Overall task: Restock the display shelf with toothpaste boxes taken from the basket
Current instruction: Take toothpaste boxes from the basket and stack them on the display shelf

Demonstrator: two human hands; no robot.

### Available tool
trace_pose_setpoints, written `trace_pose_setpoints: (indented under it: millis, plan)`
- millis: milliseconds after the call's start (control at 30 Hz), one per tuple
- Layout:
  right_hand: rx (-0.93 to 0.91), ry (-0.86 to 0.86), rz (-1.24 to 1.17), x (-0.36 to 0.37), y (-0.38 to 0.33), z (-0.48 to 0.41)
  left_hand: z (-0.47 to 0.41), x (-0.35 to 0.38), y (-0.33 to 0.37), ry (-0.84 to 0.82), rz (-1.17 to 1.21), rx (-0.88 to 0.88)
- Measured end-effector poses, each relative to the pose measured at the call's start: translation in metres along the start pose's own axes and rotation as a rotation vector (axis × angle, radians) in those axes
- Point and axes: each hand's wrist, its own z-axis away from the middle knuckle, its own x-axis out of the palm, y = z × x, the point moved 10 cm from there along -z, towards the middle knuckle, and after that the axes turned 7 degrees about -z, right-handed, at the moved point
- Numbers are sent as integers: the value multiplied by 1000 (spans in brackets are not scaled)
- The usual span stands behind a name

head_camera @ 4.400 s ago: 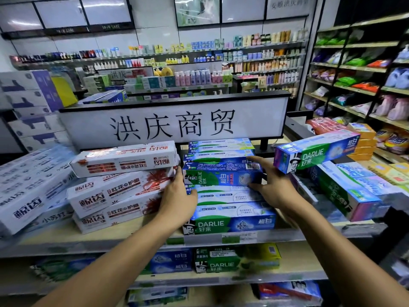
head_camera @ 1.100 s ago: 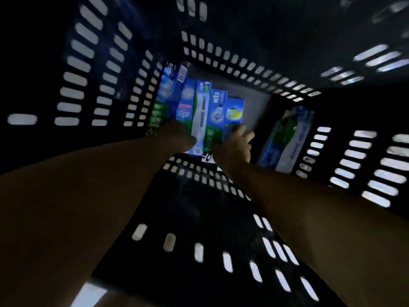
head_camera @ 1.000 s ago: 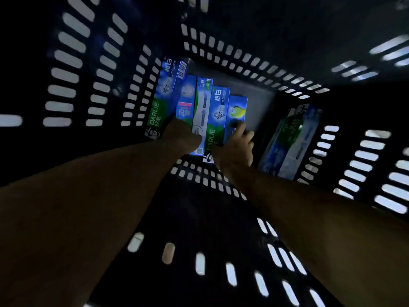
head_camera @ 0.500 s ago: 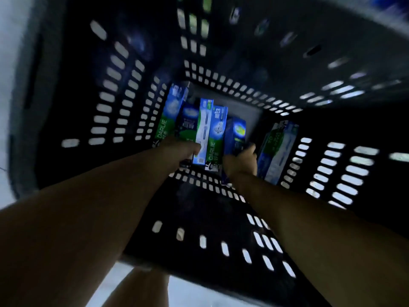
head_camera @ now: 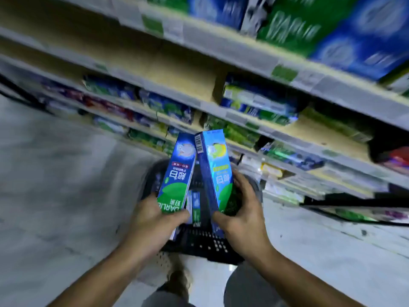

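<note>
My left hand (head_camera: 152,220) grips the lower end of a blue-and-green Darlie toothpaste box (head_camera: 178,171), held upright. My right hand (head_camera: 241,213) grips a second blue toothpaste box (head_camera: 213,169) with a lemon picture, and the tops of the two boxes lean together. Both are lifted above the black slotted basket (head_camera: 199,242) on the floor, where another box (head_camera: 195,207) still stands between my hands. The display shelf (head_camera: 232,52) runs across the top, blurred, with toothpaste boxes on several levels.
Grey floor (head_camera: 55,185) spreads to the left of the basket and to the right. My legs and a foot (head_camera: 179,282) are just behind the basket. Lower shelf edges (head_camera: 332,173) jut out at the right.
Both hands have risen out of the basket, each with a toothpaste box. The view has swung up from the dark basket interior to the shelves and floor.
</note>
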Motion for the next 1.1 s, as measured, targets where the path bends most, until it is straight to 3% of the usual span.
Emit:
trace_pose_setpoints:
  millis: [233, 367, 500, 600, 700, 867, 1000, 1100]
  plan:
    - [-465, -110, -391, -73, -254, 48, 104, -66, 240, 82, -123, 469]
    - [-503, 107, -489, -151, -324, 58, 139, -64, 337, 139, -214, 659]
    - [-395, 252, -677, -224, -353, 46, 160, -49, 397, 115, -277, 746]
    - [-237, 341, -657, -269, -356, 27, 166, -44, 430, 133, -307, 770]
    - [-211, 391, -619, -304, -364, 6, 168, -41, 457, 144, -328, 784]
    - [-272, 386, -722, -348, -393, -25, 171, -31, 494, 185, -357, 817]
    - [-180, 312, -827, -364, -399, -51, 175, -18, 511, 162, -374, 837]
    - [-137, 362, -924, -382, -399, -63, 179, -8, 518, 127, -392, 846]
